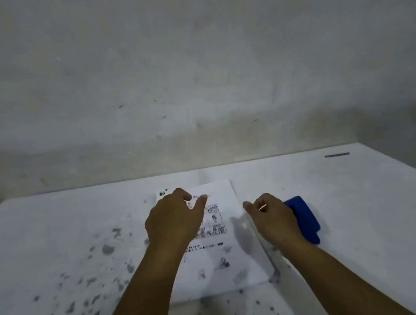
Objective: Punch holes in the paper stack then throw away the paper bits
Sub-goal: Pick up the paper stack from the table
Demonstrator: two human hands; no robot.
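- Both forearms enter from the near edge of the worktop (364, 189) and angle inward toward the paper stack (231, 260), a posture consistent with readying the stack for punching.
- Dark blotches mark the white worktop along its near edge and toward its left side; they appear to be stains, not paper bits.
- Paper stack: lies flat about midway across the worktop, its long side running from near edge to far edge, printed page uppermost. Its edges look roughly squared, which suits feeding into a punch.
- Left hand (173, 220): positioned over the far left part of the stack, fingers spread and loosely curved, thumb extended, gripping nothing. Whether the fingertips touch the sheet cannot be determined. Judgement: it is placed to steady or square the stack.
- Right hand (272, 215): just beside the stack's right edge, fingers curled inward into a loose fist; a small pale sliver shows between them, too small to identify. It grasps neither the stack nor the tool.
- Blue hole punch (304, 216): sits on the worktop directly right of the right hand, partly hidden behind it, close to the stack so it is within reach.
- Status, as a judgement: punching not yet begun; no loose bits or waste bin are visible.
- Short dark strip (337, 155) lies near the far right corner, well apart from the work.
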